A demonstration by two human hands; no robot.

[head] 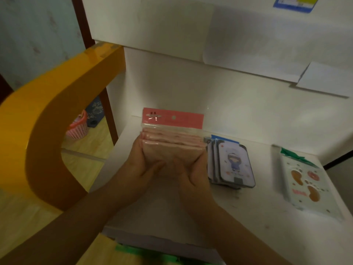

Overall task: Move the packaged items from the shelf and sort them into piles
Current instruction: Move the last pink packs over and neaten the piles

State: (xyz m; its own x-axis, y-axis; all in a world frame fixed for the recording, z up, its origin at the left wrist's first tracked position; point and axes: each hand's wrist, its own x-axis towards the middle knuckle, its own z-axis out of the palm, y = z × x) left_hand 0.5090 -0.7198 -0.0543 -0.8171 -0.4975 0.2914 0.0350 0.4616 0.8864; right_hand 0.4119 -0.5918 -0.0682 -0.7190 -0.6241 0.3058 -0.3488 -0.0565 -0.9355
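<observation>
Both hands, left hand (142,165) and right hand (194,175), fingers clamped on stack of pink clear-bagged packets (172,142) near white desk (257,211) left edge; blue cartoon-card pile (235,165) just beside right; footprint-print packet (305,184) by right edge.

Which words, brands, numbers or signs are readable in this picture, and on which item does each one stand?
No text can be read.
Pink header card of the stack held by both hands: print too blurred.
Package with a cartoon figure: small dark label, unreadable.
Package with footprint shapes: red marks, too blurred.
Blue and yellow sign at the top: cut off and blurred.
</observation>
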